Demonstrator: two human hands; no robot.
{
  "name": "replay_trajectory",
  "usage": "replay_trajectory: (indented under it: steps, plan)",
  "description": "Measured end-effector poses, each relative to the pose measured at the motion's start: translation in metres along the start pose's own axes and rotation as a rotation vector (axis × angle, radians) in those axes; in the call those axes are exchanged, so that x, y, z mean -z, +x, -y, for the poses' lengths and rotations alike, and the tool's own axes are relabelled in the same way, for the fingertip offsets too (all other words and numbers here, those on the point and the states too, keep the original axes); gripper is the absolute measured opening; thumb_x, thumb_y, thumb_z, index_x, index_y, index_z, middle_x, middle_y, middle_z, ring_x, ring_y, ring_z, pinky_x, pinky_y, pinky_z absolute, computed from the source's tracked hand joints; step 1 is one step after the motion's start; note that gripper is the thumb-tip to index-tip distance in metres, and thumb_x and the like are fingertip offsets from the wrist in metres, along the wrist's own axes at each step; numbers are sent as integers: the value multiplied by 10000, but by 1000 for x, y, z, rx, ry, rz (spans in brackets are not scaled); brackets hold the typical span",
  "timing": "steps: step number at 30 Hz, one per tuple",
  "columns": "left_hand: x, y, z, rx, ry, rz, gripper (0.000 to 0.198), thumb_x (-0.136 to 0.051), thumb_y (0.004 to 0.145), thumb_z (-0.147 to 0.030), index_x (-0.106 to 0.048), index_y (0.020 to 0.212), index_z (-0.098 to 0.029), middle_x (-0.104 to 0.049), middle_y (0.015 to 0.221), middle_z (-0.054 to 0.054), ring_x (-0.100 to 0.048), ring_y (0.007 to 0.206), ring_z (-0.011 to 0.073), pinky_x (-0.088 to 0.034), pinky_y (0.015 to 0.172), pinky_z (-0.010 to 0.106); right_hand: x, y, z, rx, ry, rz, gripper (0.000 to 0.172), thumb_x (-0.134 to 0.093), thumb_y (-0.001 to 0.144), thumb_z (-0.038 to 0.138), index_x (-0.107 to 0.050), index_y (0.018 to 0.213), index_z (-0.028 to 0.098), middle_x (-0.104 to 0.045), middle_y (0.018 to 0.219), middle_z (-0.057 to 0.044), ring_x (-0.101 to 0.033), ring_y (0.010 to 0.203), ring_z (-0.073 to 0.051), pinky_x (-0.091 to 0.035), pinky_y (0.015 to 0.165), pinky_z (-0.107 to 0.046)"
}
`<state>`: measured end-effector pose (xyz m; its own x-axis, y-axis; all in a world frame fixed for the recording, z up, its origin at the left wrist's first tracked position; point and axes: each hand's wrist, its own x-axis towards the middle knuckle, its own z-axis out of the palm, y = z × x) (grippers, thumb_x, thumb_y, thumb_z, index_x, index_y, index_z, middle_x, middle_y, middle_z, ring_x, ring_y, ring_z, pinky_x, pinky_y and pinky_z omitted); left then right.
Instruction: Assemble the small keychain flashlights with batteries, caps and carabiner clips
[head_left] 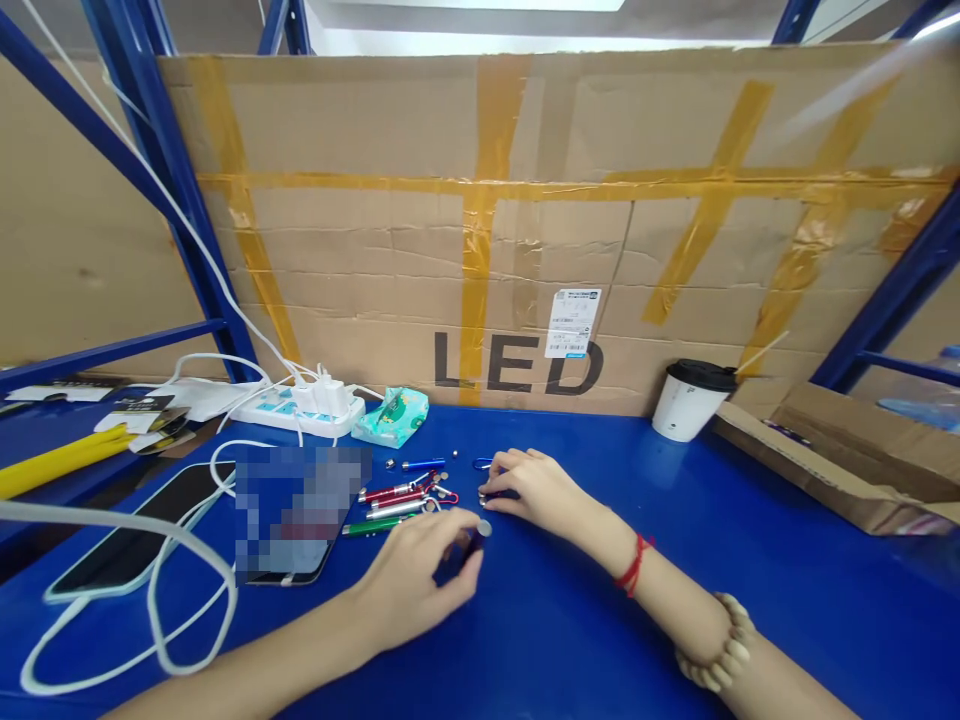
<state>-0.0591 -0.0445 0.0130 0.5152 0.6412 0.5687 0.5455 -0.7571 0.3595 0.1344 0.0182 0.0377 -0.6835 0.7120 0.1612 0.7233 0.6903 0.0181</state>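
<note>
My left hand [427, 570] is closed in a pinch on a small dark tube with a round silver end [484, 528], which faces up and away; the fingers cover most of it. Just beyond, my right hand [536, 488] is closed low over the blue table, fingertips at a small silver piece [483, 498] too small to name. A blue carabiner clip [481, 463] shows beside its fingers. Left of the hands lie mini flashlights: a green one [375, 526], a silver one [394, 510], red ones [386, 493] and a blue tube [424, 465]. Small round silver parts lie among them.
A power strip [289, 410], a green tissue pack [394, 417], a phone [142, 530], a blurred-screen device [300, 520] and looping white cables [187, 535] occupy the left. A lidded cup [686, 405] and an open cardboard box [840, 470] stand right. Cardboard [375, 250] walls the back.
</note>
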Motion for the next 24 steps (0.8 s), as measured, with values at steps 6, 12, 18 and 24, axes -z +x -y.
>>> replay_trajectory:
  steps: [6,12,18,24]
  plan:
    - [-15,14,-13,101,-19,34,130,-426,798,-195,-486,913,-189,-591,638,-33,-521,576,90,-409,569,197,-4,-9,-7,151,0,-33,274,-419,897,341,-631,1048,257,-593,982,-36,-521,883,-156,-336,689,-287]
    - [-43,46,-57,221,-362,179,95,-360,852,-204,-451,859,-175,-658,695,-7,-484,518,74,-357,531,190,-10,1,-18,199,38,11,231,-464,876,349,-666,962,277,-620,952,-9,-529,848,-142,-340,698,-284]
    - [-60,63,-70,277,-573,75,149,-376,862,-256,-442,961,-166,-656,677,7,-483,493,85,-335,480,191,-8,12,-21,135,101,56,224,-516,840,376,-691,899,249,-652,919,-17,-545,868,-178,-367,724,-310]
    - [-62,60,-33,229,-335,92,101,-429,823,-270,-450,871,-183,-564,571,-40,-449,492,90,-346,535,209,-10,12,-28,6,217,98,77,-590,752,232,-662,776,225,-647,849,3,-543,833,-154,-371,715,-271]
